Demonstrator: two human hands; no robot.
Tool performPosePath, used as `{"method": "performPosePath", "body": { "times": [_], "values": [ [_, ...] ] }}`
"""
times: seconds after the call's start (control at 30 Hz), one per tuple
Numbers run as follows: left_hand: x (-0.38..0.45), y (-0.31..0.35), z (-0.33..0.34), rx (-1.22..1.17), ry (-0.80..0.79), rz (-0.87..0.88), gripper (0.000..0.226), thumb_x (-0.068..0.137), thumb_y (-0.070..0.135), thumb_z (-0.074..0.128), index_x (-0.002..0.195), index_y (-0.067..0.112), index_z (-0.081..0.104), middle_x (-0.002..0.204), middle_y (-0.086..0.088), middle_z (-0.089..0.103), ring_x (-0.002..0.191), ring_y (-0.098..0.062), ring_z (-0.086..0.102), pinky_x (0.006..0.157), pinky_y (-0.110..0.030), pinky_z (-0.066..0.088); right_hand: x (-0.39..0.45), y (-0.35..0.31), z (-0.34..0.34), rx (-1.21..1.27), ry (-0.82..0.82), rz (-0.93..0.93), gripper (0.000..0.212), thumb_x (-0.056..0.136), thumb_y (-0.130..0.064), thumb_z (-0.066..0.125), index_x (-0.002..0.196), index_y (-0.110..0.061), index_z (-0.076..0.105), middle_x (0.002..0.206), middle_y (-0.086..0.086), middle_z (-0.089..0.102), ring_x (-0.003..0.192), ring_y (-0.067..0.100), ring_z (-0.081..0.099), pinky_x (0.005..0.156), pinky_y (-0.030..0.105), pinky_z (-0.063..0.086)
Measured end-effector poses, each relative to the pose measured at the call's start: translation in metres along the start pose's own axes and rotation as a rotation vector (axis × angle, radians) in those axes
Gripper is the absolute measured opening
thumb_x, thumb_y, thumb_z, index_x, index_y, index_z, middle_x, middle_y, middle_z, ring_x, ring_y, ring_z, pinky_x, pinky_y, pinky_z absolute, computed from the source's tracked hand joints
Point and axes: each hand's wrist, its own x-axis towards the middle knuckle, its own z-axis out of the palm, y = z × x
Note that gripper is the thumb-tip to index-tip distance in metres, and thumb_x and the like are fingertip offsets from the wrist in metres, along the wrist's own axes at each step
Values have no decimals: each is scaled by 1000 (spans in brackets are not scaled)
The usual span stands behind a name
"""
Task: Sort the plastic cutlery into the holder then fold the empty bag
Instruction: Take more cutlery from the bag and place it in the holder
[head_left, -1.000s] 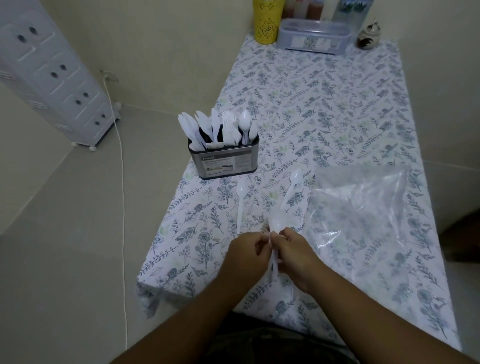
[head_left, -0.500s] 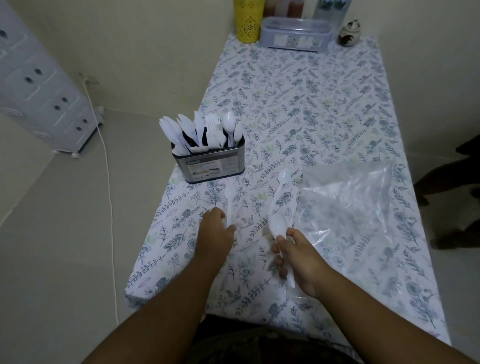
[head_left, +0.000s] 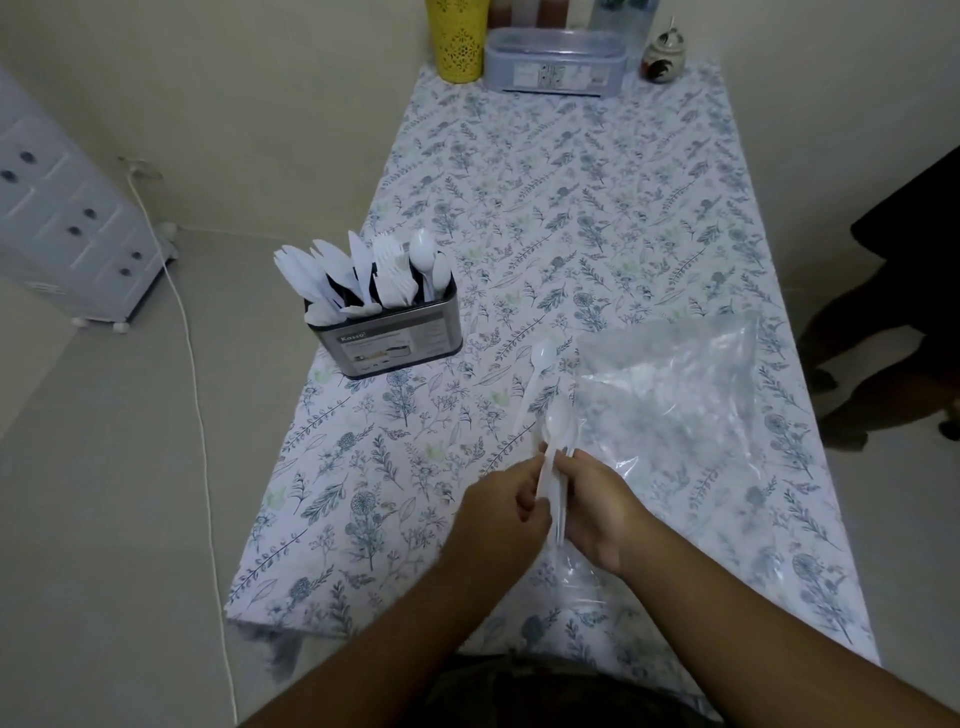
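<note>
My left hand and my right hand meet over the near part of the table, both closed on a small bunch of white plastic spoons whose bowls point away from me. Another white spoon lies loose on the cloth just beyond them. The metal holder stands to the left near the table's edge, packed with white cutlery. The clear plastic bag lies flat to the right of my hands, and one corner reaches under my right hand.
The table has a floral cloth. At its far end stand a yellow cup, a clear lidded box and a small jar. A white drawer unit and a cord are on the floor at left. A person's legs stand at right.
My left hand reached to the spoon lying at left, lifted it and brought it to the spoons in my right hand. That spoon is gone from the cloth.
</note>
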Motion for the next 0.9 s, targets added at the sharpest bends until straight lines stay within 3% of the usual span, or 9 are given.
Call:
{"method": "performPosePath", "body": {
  "times": [0.1,0.23,0.4,0.5,0.73,0.9],
  "values": [
    [5,3,3,32,-9,11,43,91,19,62,133,30,62,66,6,60,61,-7,57,61,-24,53,-2,-3,0,133,-40,42,30,107,-19,43,123,-2,61,71,14,65,58,26,68,54,35,57],
    [4,3,8,35,-56,-26,42,89,22,61,128,35,61,69,2,64,62,-8,62,63,-28,57,0,-7,-3,140,-16,17,29,106,-20,47,122,-3,65,94,15,66,78,27,67,61,37,59],
    [13,3,11,22,-14,-23,17,91,25,64,107,23,70,83,7,71,76,-6,67,74,-33,58,-3,-5,-8,26,-33,-23,25,108,-17,45,110,-3,66,96,20,75,77,29,76,64,38,60],
    [18,3,10,-64,36,-114,18,89,23,71,107,23,73,85,12,74,76,3,70,74,-27,60,-2,-5,-10,24,-61,-19,27,108,-17,44,115,-5,67,101,23,77,84,30,78,69,42,59],
    [21,3,8,-177,49,-207,23,84,23,77,107,26,76,84,11,77,77,3,72,74,-17,58,0,-3,-8,42,-81,-1,34,109,-21,40,121,0,64,110,26,75,97,32,75,81,43,59],
    [16,-1,6,-313,34,-241,23,84,18,77,107,21,79,89,7,79,83,-5,75,83,-33,61,-1,-1,-9,-3,-106,-16,38,109,-21,41,125,7,61,114,31,71,100,36,73,81,40,61]
  ]
}}
